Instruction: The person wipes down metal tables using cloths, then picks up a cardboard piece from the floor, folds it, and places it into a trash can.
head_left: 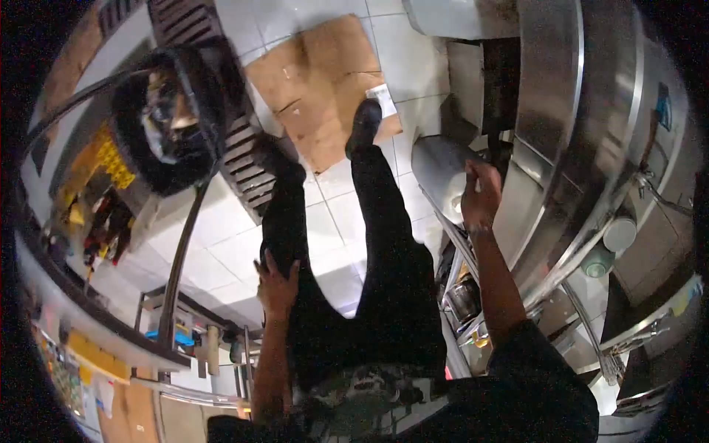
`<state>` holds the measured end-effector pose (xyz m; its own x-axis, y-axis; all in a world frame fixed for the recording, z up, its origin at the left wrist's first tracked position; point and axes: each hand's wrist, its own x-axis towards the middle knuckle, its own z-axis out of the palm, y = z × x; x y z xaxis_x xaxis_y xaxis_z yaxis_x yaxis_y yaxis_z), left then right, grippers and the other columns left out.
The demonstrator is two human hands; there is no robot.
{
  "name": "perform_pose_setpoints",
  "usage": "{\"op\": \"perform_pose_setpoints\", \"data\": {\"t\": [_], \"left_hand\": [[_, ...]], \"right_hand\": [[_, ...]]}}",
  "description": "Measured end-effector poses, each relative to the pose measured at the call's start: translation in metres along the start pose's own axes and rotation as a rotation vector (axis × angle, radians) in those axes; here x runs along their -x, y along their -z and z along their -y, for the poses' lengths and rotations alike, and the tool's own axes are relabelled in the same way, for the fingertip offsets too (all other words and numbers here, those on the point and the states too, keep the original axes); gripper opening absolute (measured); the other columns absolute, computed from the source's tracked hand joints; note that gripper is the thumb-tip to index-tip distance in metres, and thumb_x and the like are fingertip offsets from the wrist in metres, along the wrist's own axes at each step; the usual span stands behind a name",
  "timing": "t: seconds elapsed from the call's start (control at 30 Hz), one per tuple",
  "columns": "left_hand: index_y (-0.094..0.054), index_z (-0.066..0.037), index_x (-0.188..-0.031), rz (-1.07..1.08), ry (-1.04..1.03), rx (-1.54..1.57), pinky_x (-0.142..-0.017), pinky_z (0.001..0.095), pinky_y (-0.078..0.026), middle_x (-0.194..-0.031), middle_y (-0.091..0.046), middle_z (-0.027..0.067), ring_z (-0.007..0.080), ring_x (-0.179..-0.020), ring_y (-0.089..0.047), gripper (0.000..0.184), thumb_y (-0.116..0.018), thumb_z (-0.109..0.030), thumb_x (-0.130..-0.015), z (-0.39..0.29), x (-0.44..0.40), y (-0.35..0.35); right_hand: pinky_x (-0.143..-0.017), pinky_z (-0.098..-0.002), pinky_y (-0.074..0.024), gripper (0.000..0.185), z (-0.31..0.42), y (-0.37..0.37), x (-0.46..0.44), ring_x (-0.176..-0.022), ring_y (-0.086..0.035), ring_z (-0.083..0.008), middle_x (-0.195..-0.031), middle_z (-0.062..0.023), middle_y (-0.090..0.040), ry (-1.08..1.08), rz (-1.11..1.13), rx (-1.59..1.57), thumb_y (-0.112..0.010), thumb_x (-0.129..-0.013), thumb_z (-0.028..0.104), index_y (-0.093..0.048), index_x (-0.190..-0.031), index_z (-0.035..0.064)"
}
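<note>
My left hand is against the dark trousers at my left leg. Its fingers are spread and I see nothing in it. Out to the right, my right hand is raised with its fingers curled in; whether anything is inside them is hidden. Behind that hand in the view is a rounded grey-white surface, and I cannot tell whether they touch. One dark shoe stands on a flattened piece of cardboard on the floor.
White floor tiles run beneath me. A dark slatted grate lies left of the cardboard. A black bin with mixed contents stands at upper left. Along the right runs a stainless-steel counter, with a green container near a tap.
</note>
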<state>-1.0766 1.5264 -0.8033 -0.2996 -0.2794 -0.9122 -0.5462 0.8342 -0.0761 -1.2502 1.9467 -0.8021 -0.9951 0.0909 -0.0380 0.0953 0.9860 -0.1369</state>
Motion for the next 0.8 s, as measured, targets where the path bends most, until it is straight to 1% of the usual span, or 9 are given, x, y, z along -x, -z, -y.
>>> {"op": "perform_pose_setpoints", "data": {"t": [0.07,0.13,0.17,0.3,0.4,0.5,0.57,0.73,0.8], "left_hand": [[-0.027,-0.011,-0.149,0.069,0.079,0.026,-0.09,0.0565,-0.048,-0.145,-0.033,0.0328,0.0511,-0.113,-0.054,0.081,-0.051,-0.06,-0.089,-0.031,0.002,0.028],[-0.028,-0.011,-0.149,0.017,0.097,-0.107,-0.087,0.0565,-0.049,-0.143,-0.037,0.0312,0.0501,-0.111,-0.055,0.08,-0.052,-0.059,-0.089,-0.027,-0.006,0.004],[-0.028,-0.011,-0.149,-0.039,0.05,-0.136,-0.089,0.0559,-0.048,-0.143,-0.037,0.0305,0.0498,-0.113,-0.054,0.079,-0.051,-0.058,-0.09,-0.019,-0.006,-0.007],[-0.028,-0.012,-0.15,-0.197,-0.026,-0.336,-0.094,0.0537,-0.043,-0.144,-0.036,0.0279,0.0482,-0.117,-0.05,0.076,-0.051,-0.055,-0.091,-0.007,-0.003,-0.034],[-0.028,-0.013,-0.15,-0.114,0.057,-0.208,-0.097,0.0531,-0.041,-0.146,-0.034,0.0256,0.0474,-0.119,-0.048,0.075,-0.052,-0.052,-0.092,-0.033,0.0,-0.022],[-0.028,-0.013,-0.15,-0.114,0.064,-0.263,-0.095,0.0538,-0.041,-0.147,-0.033,0.0241,0.0469,-0.117,-0.05,0.075,-0.053,-0.051,-0.091,-0.038,-0.001,-0.023],[-0.028,-0.013,-0.15,-0.119,0.049,-0.285,-0.095,0.0541,-0.041,-0.147,-0.033,0.0238,0.0466,-0.117,-0.05,0.074,-0.053,-0.05,-0.092,-0.037,0.0,-0.024],[-0.028,-0.012,-0.15,-0.137,0.061,-0.273,-0.094,0.055,-0.041,-0.146,-0.034,0.0236,0.0457,-0.117,-0.05,0.074,-0.053,-0.05,-0.091,-0.043,0.0,-0.019],[-0.028,-0.012,-0.15,-0.155,-0.01,-0.291,-0.094,0.0554,-0.04,-0.146,-0.034,0.0233,0.0454,-0.117,-0.049,0.074,-0.053,-0.049,-0.091,-0.041,-0.001,-0.017]], "right_hand": [[-0.079,-0.0407,-0.0506,0.023,-0.076,-0.087,-0.015,-0.098,-0.063,-0.0313,-0.103,-0.0138,-0.067,-0.128,0.024,-0.098,-0.057,-0.096,0.027,-0.07,-0.101,0.0082],[-0.08,-0.04,-0.0511,0.029,-0.154,-0.158,-0.051,-0.107,-0.061,-0.029,-0.111,-0.0127,-0.067,-0.628,0.227,0.216,-0.052,-0.099,0.033,-0.07,-0.107,0.0102],[-0.08,-0.0398,-0.0512,0.029,-0.194,-0.187,-0.066,-0.106,-0.061,-0.0288,-0.111,-0.0127,-0.067,-0.775,0.287,0.319,-0.053,-0.098,0.033,-0.07,-0.106,0.0102],[-0.081,-0.0394,-0.0516,0.028,-0.313,-0.256,-0.104,-0.101,-0.063,-0.028,-0.108,-0.0129,-0.068,-0.653,0.237,0.308,-0.055,-0.097,0.032,-0.07,-0.106,0.0103],[-0.082,-0.0391,-0.0519,0.028,-0.371,-0.292,-0.116,-0.098,-0.064,-0.0274,-0.107,-0.013,-0.069,-0.568,0.253,0.274,-0.056,-0.096,0.032,-0.07,-0.106,0.0104],[-0.082,-0.0387,-0.0522,0.027,-0.424,-0.327,-0.122,-0.094,-0.065,-0.0268,-0.105,-0.0131,-0.069,-0.494,0.255,0.263,-0.057,-0.094,0.032,-0.071,-0.105,0.0105],[-0.077,-0.039,-0.0538,0.027,-0.43,-0.334,-0.128,-0.086,-0.066,-0.0272,-0.099,-0.0131,-0.071,-0.498,0.273,0.332,-0.059,-0.093,0.033,-0.071,-0.103,0.0106],[-0.072,-0.0404,-0.0529,0.03,-0.385,-0.287,-0.147,-0.083,-0.066,-0.0281,-0.098,-0.0126,-0.071,-0.594,0.347,0.294,-0.057,-0.093,0.036,-0.071,-0.104,0.0112],[-0.073,-0.0405,-0.0524,0.03,-0.391,-0.285,-0.151,-0.084,-0.065,-0.0285,-0.099,-0.013,-0.07,-0.594,0.341,0.29,-0.057,-0.093,0.035,-0.07,-0.105,0.0107]]}}
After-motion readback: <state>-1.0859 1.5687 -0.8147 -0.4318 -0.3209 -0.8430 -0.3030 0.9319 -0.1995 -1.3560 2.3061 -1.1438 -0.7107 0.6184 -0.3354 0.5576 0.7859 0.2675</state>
